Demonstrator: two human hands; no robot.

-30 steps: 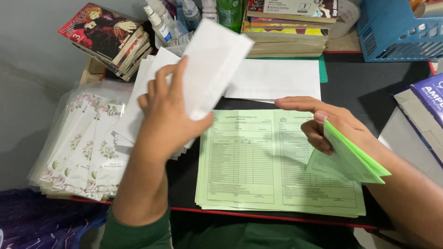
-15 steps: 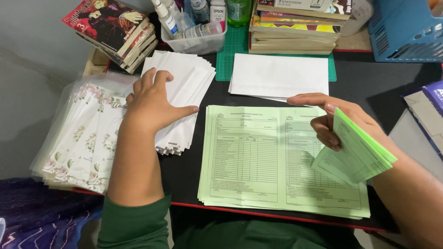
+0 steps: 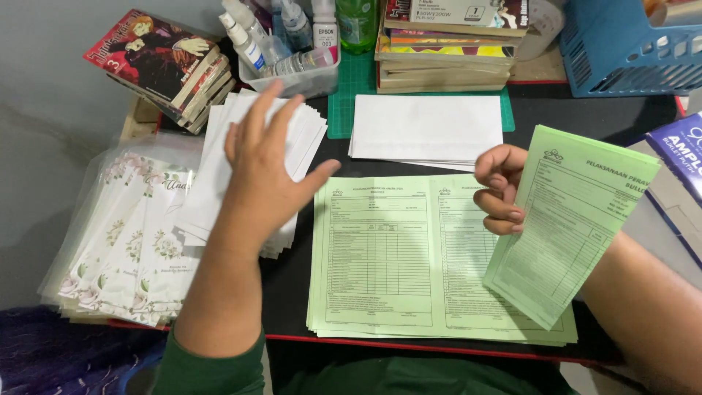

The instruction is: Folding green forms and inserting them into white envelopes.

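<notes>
L hand (image 3: 267, 172) spread wide, lifted off white envelope stack (image 3: 292, 135) it pressed before. R hand (image 3: 501, 190) grips green folded form (image 3: 570, 219), now raised upright near desk's right edge.

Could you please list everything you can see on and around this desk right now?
Green forms: a stack, light green, desk centre.
Folded green form: one, light green, in the right hand.
Envelopes: a fanned pile, white, under the left hand.
White sheets: a small stack, behind the forms.
Floral cards: a bagged bundle, white, far left.
Comic books: a stack, back left.
Bottles: several, in a clear tub, back.
Book pile: one, back centre.
Basket: one, blue, back right.
Box: one, blue, right edge.
Left hand: open, fingers spread.
Right hand: gripping the folded form.
</notes>
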